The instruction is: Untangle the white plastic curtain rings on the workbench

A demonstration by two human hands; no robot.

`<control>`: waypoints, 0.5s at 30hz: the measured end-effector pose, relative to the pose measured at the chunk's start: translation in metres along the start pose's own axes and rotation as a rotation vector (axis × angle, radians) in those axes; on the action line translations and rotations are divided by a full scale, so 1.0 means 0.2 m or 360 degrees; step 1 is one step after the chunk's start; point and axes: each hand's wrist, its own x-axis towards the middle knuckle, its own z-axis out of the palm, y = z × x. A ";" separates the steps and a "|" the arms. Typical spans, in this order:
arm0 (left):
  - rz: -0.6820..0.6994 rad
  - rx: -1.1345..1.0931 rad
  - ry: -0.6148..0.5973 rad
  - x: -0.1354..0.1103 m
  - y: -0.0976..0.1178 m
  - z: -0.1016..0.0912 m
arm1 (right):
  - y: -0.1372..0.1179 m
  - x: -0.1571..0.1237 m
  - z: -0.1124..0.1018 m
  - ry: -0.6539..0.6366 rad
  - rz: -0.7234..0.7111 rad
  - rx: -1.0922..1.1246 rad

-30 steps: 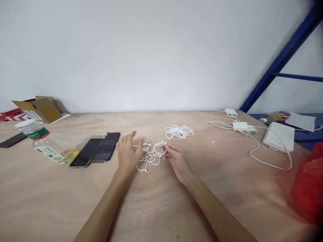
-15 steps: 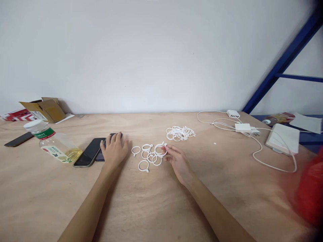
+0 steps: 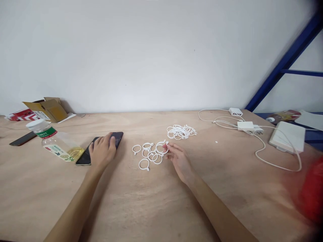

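My right hand [image 3: 179, 161] pinches a white plastic ring [image 3: 158, 152] with a small tab, just above the table. Under and beside it lies a loose group of several similar rings, one of them a separate ring [image 3: 144, 164] at the front and another ring [image 3: 136, 149] on the left. Farther back is a tangled heap of white rings [image 3: 180, 132]. My left hand [image 3: 103, 151] rests with fingers apart over two dark phones, covering parts of both; the right-hand phone [image 3: 118, 135] shows beyond the fingers, the left-hand phone [image 3: 84, 158] beside them.
A tilted-looking bottle [image 3: 54, 144] with yellow liquid stands left of the phones. Behind it are a dark flat device [image 3: 22, 138] and an opened cardboard box [image 3: 49, 109]. White chargers [image 3: 245, 126], cables and a white box [image 3: 287, 137] lie right. A blurred red object [image 3: 311, 191] borders the right edge.
My left hand has moved left and slightly nearer, across the phones, uncovering more of the right-hand one. My right hand keeps its hold on the ring, nearly in place. The view shifted slightly.
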 end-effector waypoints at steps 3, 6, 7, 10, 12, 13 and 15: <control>-0.0077 -0.0068 0.0006 0.04 -0.13 -0.03 | 0.00 0.00 0.00 -0.0008 0.0002 0.0017; -0.0108 -0.0161 0.0033 0.05 -0.21 -0.03 | 0.01 0.00 0.00 0.0007 0.0001 0.0006; -0.0116 -0.0191 0.0053 0.04 -0.23 -0.03 | 0.01 0.00 0.00 0.0015 0.0000 -0.0004; -0.0116 -0.0270 0.0123 0.03 -0.25 -0.01 | 0.03 0.01 -0.01 0.0038 -0.0003 -0.0038; -0.0099 -0.0296 0.0148 0.02 -0.26 0.00 | 0.03 0.02 -0.01 0.0050 -0.0001 -0.0053; -0.0089 -0.0302 0.0143 0.02 -0.26 0.00 | 0.04 0.03 -0.01 0.0059 -0.0001 -0.0056; -0.0073 -0.0311 0.0109 0.02 -0.25 0.01 | 0.04 0.03 -0.02 0.0087 0.0001 -0.0054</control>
